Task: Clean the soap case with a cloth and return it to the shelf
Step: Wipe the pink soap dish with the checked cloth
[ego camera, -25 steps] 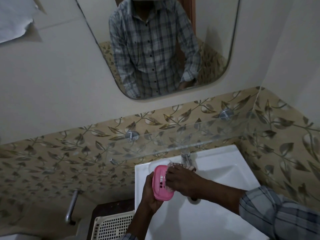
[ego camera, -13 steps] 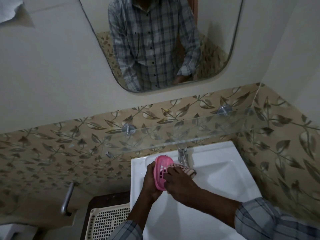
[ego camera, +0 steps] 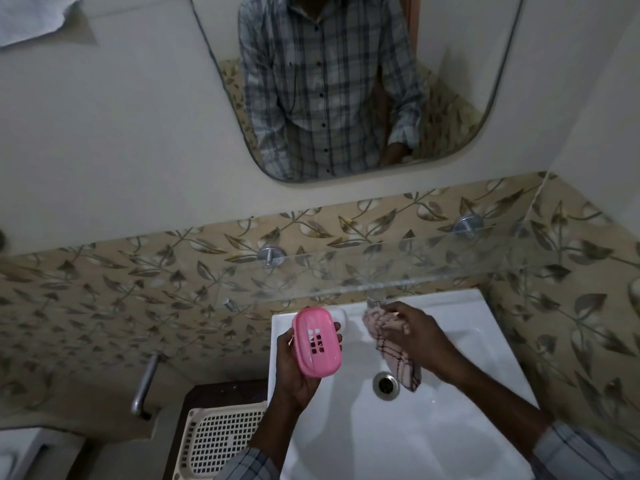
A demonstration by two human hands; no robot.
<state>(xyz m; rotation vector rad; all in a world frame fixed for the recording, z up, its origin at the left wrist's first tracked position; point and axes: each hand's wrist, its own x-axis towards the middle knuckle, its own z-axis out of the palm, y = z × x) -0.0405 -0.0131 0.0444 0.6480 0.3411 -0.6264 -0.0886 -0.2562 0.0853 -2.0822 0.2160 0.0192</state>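
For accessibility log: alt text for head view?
Over a white sink, the left hand holds a pink soap case while the right hand holds a checked cloth beside it, not touching. A glass shelf and a mirror hang above.

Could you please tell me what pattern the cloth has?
The cloth is pinkish with dark checked lines, seen in the head view.

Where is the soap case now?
Head view: the left hand holds the pink soap case over the left rim of the sink, apart from the cloth.
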